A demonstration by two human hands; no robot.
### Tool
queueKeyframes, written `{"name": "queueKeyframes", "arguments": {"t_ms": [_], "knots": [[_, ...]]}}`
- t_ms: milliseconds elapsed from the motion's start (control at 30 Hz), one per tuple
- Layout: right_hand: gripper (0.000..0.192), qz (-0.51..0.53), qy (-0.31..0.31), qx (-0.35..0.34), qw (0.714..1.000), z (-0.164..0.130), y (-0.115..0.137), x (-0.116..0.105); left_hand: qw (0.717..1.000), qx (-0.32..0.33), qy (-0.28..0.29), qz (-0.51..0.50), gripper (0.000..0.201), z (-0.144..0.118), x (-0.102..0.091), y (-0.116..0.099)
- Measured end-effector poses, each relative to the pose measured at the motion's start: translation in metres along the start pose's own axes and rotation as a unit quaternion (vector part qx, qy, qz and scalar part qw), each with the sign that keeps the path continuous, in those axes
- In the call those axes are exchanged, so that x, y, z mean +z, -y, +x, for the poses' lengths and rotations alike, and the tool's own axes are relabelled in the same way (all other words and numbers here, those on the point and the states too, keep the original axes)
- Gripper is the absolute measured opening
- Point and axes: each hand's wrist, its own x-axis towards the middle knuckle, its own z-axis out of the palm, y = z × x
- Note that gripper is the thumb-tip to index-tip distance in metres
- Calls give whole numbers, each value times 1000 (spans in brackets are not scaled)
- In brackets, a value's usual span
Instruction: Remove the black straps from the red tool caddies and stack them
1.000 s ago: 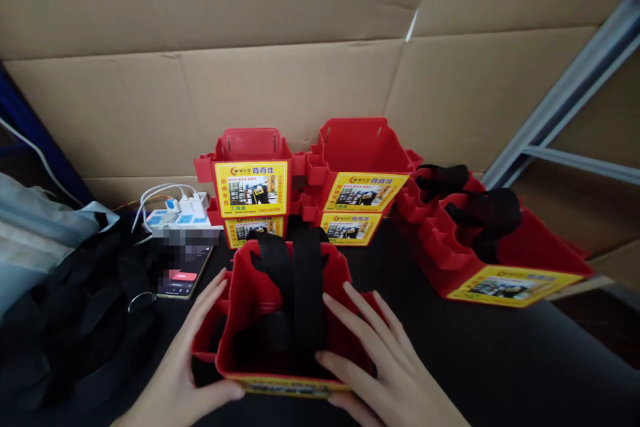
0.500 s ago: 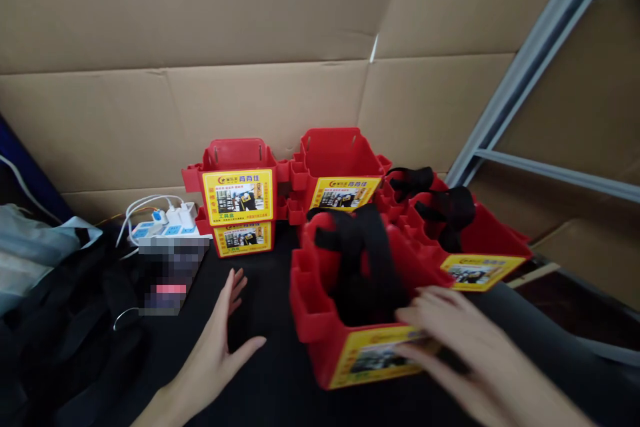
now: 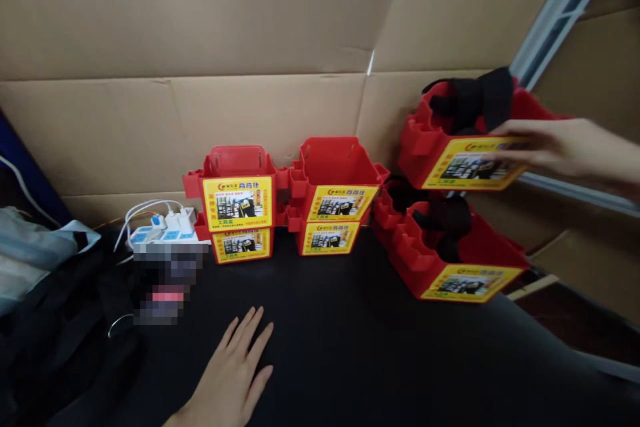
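Observation:
My right hand (image 3: pixel 555 147) grips the front wall of a red plastic tool box (image 3: pixel 417 153), thumb on its yellow label and fingers over the rim. Black webbing straps (image 3: pixel 483 100) are bundled inside this box, which is raised at the right. Below it, another red tool box (image 3: pixel 500 250) with black straps rests on the black table (image 3: pixel 350 333), in front of a further red box partly hidden behind it. My left hand (image 3: pixel 233 370) lies palm down on the table, fingers spread, holding nothing.
Two stacks of red tool boxes, a left stack (image 3: pixel 237 203) and a middle stack (image 3: pixel 340 203), stand before the cardboard wall (image 3: pixel 270 113). A white power strip (image 3: pixel 165 233) with plugs and black fabric (image 3: pixel 65 333) lie at left. A grey metal frame (image 3: pixel 555 33) slants at right.
My right hand has lifted the strap-filled tool box from the table's front middle, up and to the right. My left hand has turned palm down and moved slightly nearer and to the right.

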Motion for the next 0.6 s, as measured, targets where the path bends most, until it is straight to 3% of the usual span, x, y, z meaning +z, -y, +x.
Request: {"name": "queueKeyframes", "arguments": {"t_ms": [100,200,400,600], "knots": [[65,-82,159,-105,978,17,-19,20,1000,8,-16,26,51,-1,4,1],[59,-62,212,-116,968,22,-31,33,999,9,-36,32,52,-1,7,2],[52,-10,232,-67,970,23,-36,29,998,8,-43,40,51,1,9,1],[50,91,313,34,945,26,-25,20,998,8,-49,50,53,3,11,2]]}}
